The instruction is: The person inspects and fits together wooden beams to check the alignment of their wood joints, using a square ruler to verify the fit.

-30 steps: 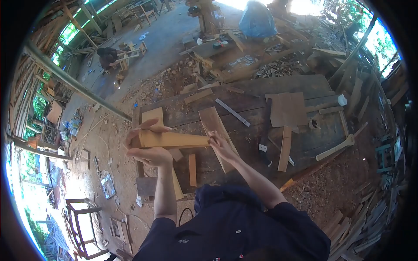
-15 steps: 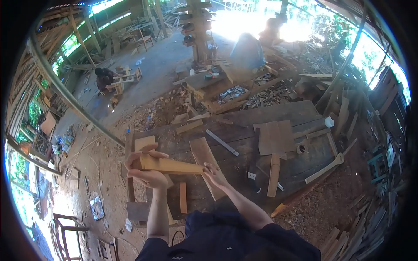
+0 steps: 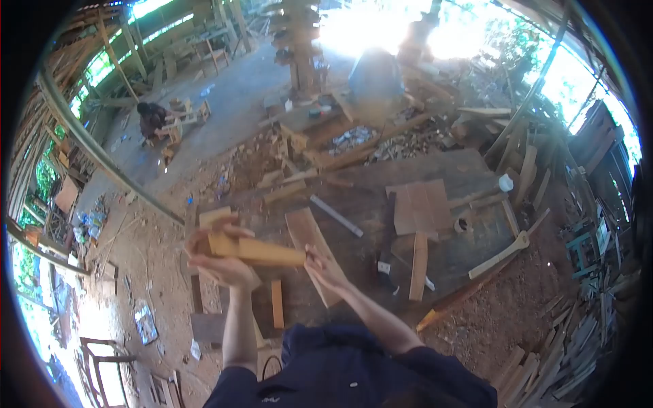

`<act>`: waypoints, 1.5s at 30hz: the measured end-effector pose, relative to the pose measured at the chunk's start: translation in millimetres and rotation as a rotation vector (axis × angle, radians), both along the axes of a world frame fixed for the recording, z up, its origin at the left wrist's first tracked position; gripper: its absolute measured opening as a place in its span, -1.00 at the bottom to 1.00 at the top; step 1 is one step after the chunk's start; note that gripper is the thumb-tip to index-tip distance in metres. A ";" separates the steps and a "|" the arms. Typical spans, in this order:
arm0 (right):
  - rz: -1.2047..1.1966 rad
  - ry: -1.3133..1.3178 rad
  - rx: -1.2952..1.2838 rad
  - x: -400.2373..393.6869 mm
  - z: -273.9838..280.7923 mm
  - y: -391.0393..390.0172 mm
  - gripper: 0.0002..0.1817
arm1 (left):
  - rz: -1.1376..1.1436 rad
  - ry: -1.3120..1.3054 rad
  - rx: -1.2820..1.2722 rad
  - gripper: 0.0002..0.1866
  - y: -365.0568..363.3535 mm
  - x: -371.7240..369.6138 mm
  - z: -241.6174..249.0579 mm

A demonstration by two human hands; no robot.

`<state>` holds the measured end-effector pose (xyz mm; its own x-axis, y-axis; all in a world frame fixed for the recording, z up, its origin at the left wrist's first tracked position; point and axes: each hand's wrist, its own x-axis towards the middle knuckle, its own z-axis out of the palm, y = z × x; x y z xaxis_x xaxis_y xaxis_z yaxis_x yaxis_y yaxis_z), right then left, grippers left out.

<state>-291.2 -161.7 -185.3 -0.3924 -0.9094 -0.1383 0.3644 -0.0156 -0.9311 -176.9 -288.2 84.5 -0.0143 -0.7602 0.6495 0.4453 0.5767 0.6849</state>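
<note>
A tapered piece of light wood (image 3: 262, 251) is held roughly level above the workbench (image 3: 354, 255). Its broad end rests in my left hand (image 3: 221, 255), with the fingers curled around it. At the narrow tip, my right hand (image 3: 324, 266) pinches the wood between thumb and fingers. A flat board (image 3: 306, 234) lies on the bench partly behind my right hand. Near my left forearm lies a small orange-brown strip (image 3: 277, 304). Beyond the board is a metal ruler (image 3: 337, 216).
On the bench's right are a brown sheet (image 3: 420, 206), a curved wood strip (image 3: 418, 267), a white container (image 3: 505, 183) and a long shaped piece (image 3: 500, 255). Two people (image 3: 152, 121) (image 3: 375, 78) are farther back. Scrap wood (image 3: 551, 367) lies at lower right.
The whole view has shifted slightly, so the bench and its objects appear a little farther left. Both hands keep their hold on the tapered wood.
</note>
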 end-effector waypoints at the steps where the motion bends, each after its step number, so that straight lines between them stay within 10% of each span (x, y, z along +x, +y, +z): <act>1: 0.037 0.128 0.029 -1.4 17.1 4.9 -0.29 | -0.036 0.034 0.033 -0.26 -0.3 -1.9 0.3; 6: 0.078 0.686 -0.163 6.0 62.4 2.6 -0.27 | 0.020 -0.016 0.057 -0.28 -11.4 4.5 -6.5; 18: 0.015 0.601 -0.054 10.2 64.1 -19.2 -0.17 | -0.038 -0.021 -0.037 -0.36 -19.8 12.2 -2.1; 24: -0.050 0.778 -0.405 20.8 112.9 -19.1 -0.19 | -0.061 -0.047 -0.117 -0.36 -7.1 8.9 4.2; 27: -0.005 0.621 -0.079 9.2 90.7 -23.7 -0.15 | -0.085 -0.041 -0.142 -0.37 -11.3 6.6 -0.4; 32: -0.045 0.718 -0.469 37.3 171.5 -11.1 -0.17 | -0.193 0.059 -0.183 -0.37 0.3 2.3 -4.6; 36: 0.000 0.570 -0.142 15.8 101.2 -18.1 -0.07 | -0.140 0.003 -0.238 -0.35 -3.2 7.1 -2.3; 40: -0.003 0.714 -0.539 51.3 208.4 -1.0 -0.06 | -0.222 0.067 -0.267 -0.34 12.0 3.5 -0.4; 45: -0.015 0.445 -0.338 35.7 142.8 -2.8 -0.15 | -0.161 -0.034 -0.137 -0.33 16.0 10.9 -2.5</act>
<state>-255.5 -164.4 -42.6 -0.3595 -0.8682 0.3420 -0.0654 -0.3421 -0.9374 -166.0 -272.3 82.1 -0.1521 -0.6512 0.7435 0.5173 0.5886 0.6213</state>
